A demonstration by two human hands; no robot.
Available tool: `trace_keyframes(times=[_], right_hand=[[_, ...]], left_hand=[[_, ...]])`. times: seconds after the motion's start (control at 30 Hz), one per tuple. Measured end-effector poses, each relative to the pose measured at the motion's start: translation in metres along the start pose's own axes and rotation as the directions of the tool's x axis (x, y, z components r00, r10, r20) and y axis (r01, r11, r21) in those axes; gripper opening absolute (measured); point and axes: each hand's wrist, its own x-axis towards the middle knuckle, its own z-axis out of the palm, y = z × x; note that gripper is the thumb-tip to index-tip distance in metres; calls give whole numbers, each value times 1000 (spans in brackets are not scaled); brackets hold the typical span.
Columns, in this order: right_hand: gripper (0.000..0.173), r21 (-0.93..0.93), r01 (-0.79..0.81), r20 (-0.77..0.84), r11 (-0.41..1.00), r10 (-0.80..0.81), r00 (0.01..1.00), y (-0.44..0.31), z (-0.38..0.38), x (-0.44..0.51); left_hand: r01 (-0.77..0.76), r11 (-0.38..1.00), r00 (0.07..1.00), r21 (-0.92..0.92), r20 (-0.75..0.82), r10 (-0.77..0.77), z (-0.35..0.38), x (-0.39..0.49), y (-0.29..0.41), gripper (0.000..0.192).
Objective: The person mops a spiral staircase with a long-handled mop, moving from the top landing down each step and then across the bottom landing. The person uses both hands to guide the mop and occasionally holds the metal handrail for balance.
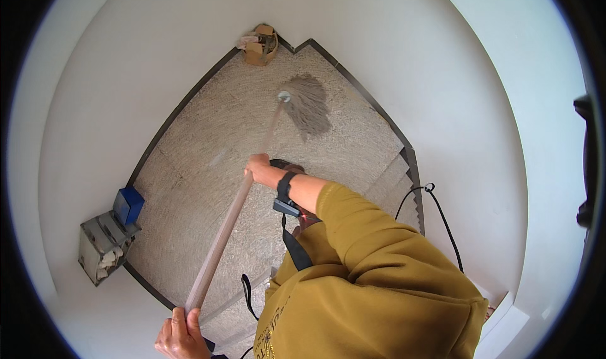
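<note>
A string mop with a wooden handle (222, 236) slants across the view. My left hand (182, 333) grips the handle near its upper end, at the bottom left. Farther down the handle, near the middle of the view, my right hand (258, 166) is closed around it; a black strap circles that wrist. The grey mop head (307, 104) lies spread on the speckled floor beyond my hands, joined to the handle by a pale round collar (284, 97). A small dark device (286, 208) with a strap hangs below the right wrist.
An open cardboard box (255, 49) with things in it stands in the far corner. At left are a blue box (129, 205) and a grey metal box (106, 245) by the wall. Dark skirting (177, 108) edges the floor. Steps (395, 179) show at right, beside a black cable (447, 222).
</note>
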Motion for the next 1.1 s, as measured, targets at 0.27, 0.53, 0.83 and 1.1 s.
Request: trace_keyframes(times=[0.27,0.53,0.83,1.1], right_hand=[[15,841,-435,373,322,238,897,-67,12,-38],[13,871,-394,307,292,301,903,-24,-27,-57],[11,885,-430,287,178,517,806,48,-108,-114],[12,952,-304,267,-48,615,742,94,-165,-160]], left_hand=[[99,994,992,-53,-68,-102,-18,-26,1,18],[57,982,998,-181,-23,-62,-34,5,-12,17],[102,874,993,-476,-6,-119,-23,9,-9,29],[103,767,989,-633,150,-9,24,48,-23,19]])
